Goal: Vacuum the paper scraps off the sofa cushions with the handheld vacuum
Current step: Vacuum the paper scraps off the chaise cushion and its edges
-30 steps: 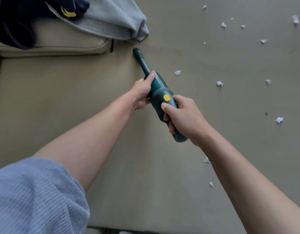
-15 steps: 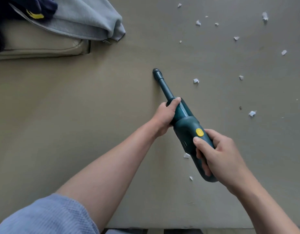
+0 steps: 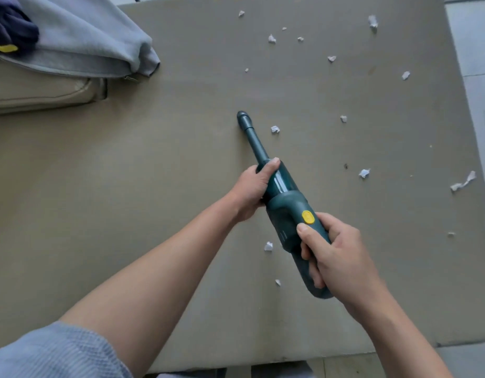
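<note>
vacuum point(image 3: 286, 205) on cushion point(image 3: 154, 173) | left hand point(image 3: 249, 190) grips barrel | right hand point(image 3: 336, 257) grips handle | scraps point(image 3: 274, 129) beside nozzle

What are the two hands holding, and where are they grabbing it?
Both hold the green handheld vacuum. The right hand grips the handle at the back, thumb just below the yellow button. The left hand holds the front of the body, near the nozzle tube.

Grey garment point(image 3: 80, 42) cut off top-left
</note>
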`<state>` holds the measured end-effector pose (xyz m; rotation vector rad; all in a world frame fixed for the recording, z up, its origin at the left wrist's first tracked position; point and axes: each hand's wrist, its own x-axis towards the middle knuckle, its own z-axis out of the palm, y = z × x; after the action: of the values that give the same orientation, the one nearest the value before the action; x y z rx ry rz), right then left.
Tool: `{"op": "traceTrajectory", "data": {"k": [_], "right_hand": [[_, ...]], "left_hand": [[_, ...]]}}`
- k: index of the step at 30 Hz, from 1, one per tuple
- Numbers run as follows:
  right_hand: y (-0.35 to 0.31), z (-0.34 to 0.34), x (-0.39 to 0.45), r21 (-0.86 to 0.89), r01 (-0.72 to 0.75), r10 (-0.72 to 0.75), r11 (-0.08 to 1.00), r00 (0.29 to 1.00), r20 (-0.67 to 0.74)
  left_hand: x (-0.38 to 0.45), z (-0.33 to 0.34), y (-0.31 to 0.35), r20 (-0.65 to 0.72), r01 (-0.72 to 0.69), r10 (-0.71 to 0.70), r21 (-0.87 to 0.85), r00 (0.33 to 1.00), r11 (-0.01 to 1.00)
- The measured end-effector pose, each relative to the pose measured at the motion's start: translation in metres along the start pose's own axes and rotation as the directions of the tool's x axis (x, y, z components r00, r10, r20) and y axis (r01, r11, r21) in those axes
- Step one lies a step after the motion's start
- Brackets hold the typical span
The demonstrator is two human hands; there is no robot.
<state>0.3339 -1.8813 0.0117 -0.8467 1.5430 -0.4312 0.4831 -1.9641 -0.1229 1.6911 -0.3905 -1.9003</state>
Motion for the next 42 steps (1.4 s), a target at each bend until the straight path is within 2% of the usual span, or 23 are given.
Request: {"op": "traceTrajectory", "data": {"k": [3,7,13,23,27,31,37,42], "right_hand": [[0.007,-0.033,-0.011,0.027,-0.028,0.030,0.999,0.998,-0.055],[0.016,-0.062,-0.010,-0.072,-0.043,0.038,0.997,0.997,-0.067],[0.022,-0.067,-0.010,-0.088,-0.041,0.036,0.995,0.998,-0.059],[0.015,-0.076,-0.009,-0.098,-0.012,0.004,0.995,0.996,-0.088],[0.007,-0.062,0.005,-0.095,0.049,-0.055,0.994,0.997,-0.058],[-0.022,-0.033,0.062,-0.164,0.146,-0.155,0.976,0.987,-0.041],[-0.071,-0.008,0.130,-0.139,0.192,-0.186,0.972,0.981,0.051],[-0.067,-0.015,0.129,-0.086,0.194,-0.191,0.977,0.981,0.044]], "left_hand": [[-0.002,0.040,-0.012,0.068,0.015,-0.017,0.028,0.998,0.999],[0.000,0.068,-0.029,0.097,0.032,-0.034,0.018,0.995,0.999],[0.002,0.071,-0.032,0.085,0.026,-0.030,0.038,0.996,0.999],[0.004,0.084,-0.020,0.144,0.082,-0.086,0.036,0.986,0.996],[0.016,0.070,-0.014,0.029,-0.015,0.016,-0.048,0.999,0.999],[0.039,0.044,0.029,-0.117,-0.161,0.149,-0.095,0.982,0.982],[0.066,0.021,0.091,-0.119,-0.163,0.161,-0.004,0.980,0.987],[0.066,0.023,0.089,-0.127,-0.130,0.130,0.007,0.983,0.991]]}}
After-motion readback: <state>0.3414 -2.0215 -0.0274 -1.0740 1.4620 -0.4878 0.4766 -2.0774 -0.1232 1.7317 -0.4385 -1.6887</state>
